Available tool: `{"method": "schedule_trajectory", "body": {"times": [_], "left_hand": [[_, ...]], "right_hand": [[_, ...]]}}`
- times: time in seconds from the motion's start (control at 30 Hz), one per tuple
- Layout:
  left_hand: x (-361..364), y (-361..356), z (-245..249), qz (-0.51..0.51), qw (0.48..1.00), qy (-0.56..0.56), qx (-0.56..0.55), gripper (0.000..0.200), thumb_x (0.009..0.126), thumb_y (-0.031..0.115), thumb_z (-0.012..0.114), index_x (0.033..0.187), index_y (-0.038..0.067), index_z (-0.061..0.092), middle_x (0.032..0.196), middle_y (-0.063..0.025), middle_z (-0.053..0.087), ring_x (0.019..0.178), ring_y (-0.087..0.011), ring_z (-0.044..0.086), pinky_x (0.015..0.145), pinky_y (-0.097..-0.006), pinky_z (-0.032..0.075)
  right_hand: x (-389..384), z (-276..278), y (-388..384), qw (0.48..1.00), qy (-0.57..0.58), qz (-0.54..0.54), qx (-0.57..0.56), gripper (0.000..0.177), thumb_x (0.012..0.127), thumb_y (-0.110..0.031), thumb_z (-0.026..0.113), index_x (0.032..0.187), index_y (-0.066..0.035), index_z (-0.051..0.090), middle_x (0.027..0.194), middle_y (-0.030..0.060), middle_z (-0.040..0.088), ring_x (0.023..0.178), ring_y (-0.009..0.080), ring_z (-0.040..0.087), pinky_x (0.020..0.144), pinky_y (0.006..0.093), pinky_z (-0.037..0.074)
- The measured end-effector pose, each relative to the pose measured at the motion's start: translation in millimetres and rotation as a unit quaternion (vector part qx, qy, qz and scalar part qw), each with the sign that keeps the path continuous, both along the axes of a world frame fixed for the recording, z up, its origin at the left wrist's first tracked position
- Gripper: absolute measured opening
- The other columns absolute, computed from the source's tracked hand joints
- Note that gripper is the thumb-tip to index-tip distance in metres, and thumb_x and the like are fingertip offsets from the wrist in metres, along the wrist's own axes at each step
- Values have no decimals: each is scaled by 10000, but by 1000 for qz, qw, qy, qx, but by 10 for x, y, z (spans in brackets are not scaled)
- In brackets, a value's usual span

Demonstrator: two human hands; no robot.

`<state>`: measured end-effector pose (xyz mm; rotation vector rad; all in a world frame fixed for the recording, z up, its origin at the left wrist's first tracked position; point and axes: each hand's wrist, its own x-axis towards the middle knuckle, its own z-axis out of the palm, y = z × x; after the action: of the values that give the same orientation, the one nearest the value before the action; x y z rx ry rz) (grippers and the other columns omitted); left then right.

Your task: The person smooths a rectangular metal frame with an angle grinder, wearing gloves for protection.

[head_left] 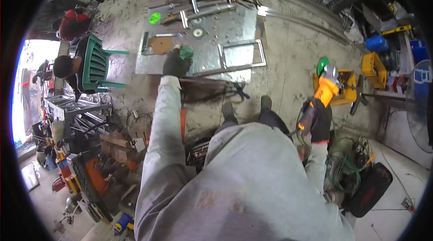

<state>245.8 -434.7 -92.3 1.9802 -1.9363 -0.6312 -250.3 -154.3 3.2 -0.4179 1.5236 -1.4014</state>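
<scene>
One angle grinder (327, 88) is held in the gloved right hand (318, 121), fingers closed around its dark rear body, to the right of the worktable (151, 64) and near a yellow crate (347, 99). The grinder has an orange housing, a metallic head and one green disc. The gloved left hand (176, 64) is over the near edge of the worktable, beside one green piece (186, 52); its finger closure cannot be determined. One rectangular metal frame (221, 57) and one brown disc (160, 45) lie on the worktable.
</scene>
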Motion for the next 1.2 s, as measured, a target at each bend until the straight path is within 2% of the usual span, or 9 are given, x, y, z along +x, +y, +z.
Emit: {"method": "schedule_trajectory", "body": {"times": [0.23,0.27,0.4,0.5,0.77,0.83,0.97,1.1,1.2], "left_hand": [[-83,1,208,15,993,-114,9,657,922,340,802,1474,35,614,1278,-206,773,1118,-385,774,989,-475,601],[-115,73,239,113,992,57,20,611,951,311,786,1474,45,616,1299,-173,763,1145,-353,764,991,-478,602],[-742,755,860,237,774,587,-33,506,1019,264,770,1470,90,622,1375,-122,675,1200,-285,678,985,-456,578],[-1266,1117,900,4,666,746,7,589,1007,208,788,1518,19,565,1367,-127,687,1240,-272,654,986,-389,563],[-2894,1451,826,-3,444,873,200,766,1074,563,613,1626,45,500,1365,-163,699,1211,-369,682,933,-578,605],[-3218,1489,905,41,538,823,177,778,1054,582,648,1598,41,519,1343,-171,702,1150,-346,710,894,-513,632],[-3593,1342,610,5,539,806,245,636,1056,536,697,1511,106,586,1420,-179,667,1144,-346,734,884,-423,643],[-3856,1600,581,39,426,849,311,430,1091,455,689,1353,115,672,1493,-176,658,1265,-369,713,838,-363,636],[-3974,1709,594,43,443,852,275,370,1109,522,646,1156,163,719,1087,-26,706,979,-232,718,811,-345,613]], "right_hand": [[-745,-92,-46,997,-69,7,14,387,999,-222,763,1287,7,645,1076,123,739,903,252,775,802,394,660],[-850,-112,-59,997,-79,6,22,413,1002,-223,764,1326,-6,627,1092,117,733,918,246,771,790,383,653],[-1218,-203,-51,994,-101,29,44,452,1004,-193,750,1388,-14,591,1114,126,729,943,251,769,802,394,657],[-1424,-292,-105,988,-127,66,57,464,1005,-180,746,1406,-11,585,1108,125,728,936,256,767,808,395,656],[-1363,-66,-506,987,-127,98,-28,456,999,-180,758,1391,-8,600,1082,128,746,884,247,775,791,384,665],[-1369,-76,-543,983,-128,126,-46,474,997,-168,752,1416,-9,595,1095,128,752,897,254,776,805,399,665],[-1259,-127,-636,975,-119,177,-60,438,993,-176,742,1370,1,609,1075,120,751,887,248,762,815,406,651],[-1218,-67,-629,969,-109,215,-51,406,986,-191,740,1322,3,619,1065,113,746,876,240,757,801,403,649],[-1220,-85,-624,967,-116,218,-56,444,992,-189,735,1375,-12,596,1070,105,734,876,237,747,793,406,652]]}}
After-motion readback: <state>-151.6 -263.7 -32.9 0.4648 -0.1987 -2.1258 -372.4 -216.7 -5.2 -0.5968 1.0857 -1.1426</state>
